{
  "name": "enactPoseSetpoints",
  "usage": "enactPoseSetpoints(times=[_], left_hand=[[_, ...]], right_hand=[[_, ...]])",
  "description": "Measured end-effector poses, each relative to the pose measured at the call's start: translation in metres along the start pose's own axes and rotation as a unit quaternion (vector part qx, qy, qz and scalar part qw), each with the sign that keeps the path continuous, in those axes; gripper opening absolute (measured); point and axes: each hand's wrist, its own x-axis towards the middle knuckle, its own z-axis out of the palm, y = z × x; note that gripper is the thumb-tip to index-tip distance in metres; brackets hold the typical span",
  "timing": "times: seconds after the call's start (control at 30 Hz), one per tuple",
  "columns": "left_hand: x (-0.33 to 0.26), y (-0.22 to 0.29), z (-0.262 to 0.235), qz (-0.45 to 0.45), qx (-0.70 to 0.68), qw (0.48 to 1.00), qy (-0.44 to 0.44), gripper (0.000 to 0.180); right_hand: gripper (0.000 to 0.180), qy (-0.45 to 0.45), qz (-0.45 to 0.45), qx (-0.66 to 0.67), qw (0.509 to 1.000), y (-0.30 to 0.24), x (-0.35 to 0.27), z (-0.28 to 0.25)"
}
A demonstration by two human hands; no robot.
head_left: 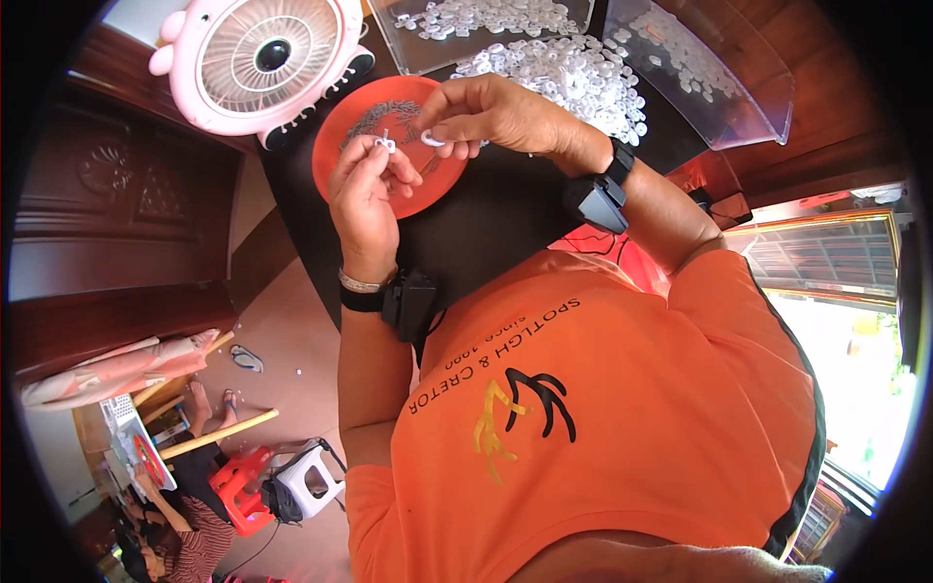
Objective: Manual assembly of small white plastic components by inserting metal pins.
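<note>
- Shirt (pixel 641 437), below the left grip (pixel 367 209) and right grip (pixel 496 117): two lines of black lettering (pixel 494 352), upside down
- Beside it: black-and-yellow emblem (pixel 518 408)

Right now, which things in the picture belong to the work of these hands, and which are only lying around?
Seem to belong:
- left hand, pinching a small white piece
- right hand, holding a rounded white piece
- red plate with metal pins
- white pile
- clear bins

Seem only around:
- pink fan
- loose sandal
- red stool
- white stool
</note>
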Motion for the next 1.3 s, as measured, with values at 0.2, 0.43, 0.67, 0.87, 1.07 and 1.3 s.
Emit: enactPoseSetpoints(times=[0.2, 0.43, 0.67, 0.87, 1.07, 1.3], left_hand=[[0.0, -0.003, -0.005, 0.017, -0.037, 0.999, 0.017, 0.019], [0.002, -0.002, -0.007, 0.011, -0.096, 0.995, 0.025, 0.019], [0.002, -0.005, -0.005, 0.018, 0.046, 0.995, 0.084, 0.018], [-0.001, -0.005, 0.006, -0.003, 0.13, 0.985, 0.117, 0.021], [0.0, -0.006, 0.005, 0.001, 0.136, 0.984, 0.116, 0.02], [0.0, -0.006, 0.004, -0.011, 0.143, 0.984, 0.109, 0.019]], right_hand=[[0.022, -0.05, -0.063, -0.051, 0.995, -0.008, 0.023, 0.018], [0.021, -0.086, -0.079, -0.069, 0.991, -0.001, 0.04, 0.014], [0.018, -0.007, -0.029, 0.022, 0.999, 0.019, 0.05, 0.005], [0.016, 0.005, -0.035, 0.065, 0.997, 0.021, 0.046, 0.004], [0.018, -0.006, -0.022, 0.055, 0.998, 0.016, 0.042, 0.003], [0.018, -0.007, -0.033, 0.044, 0.998, 0.015, 0.04, 0.005]])
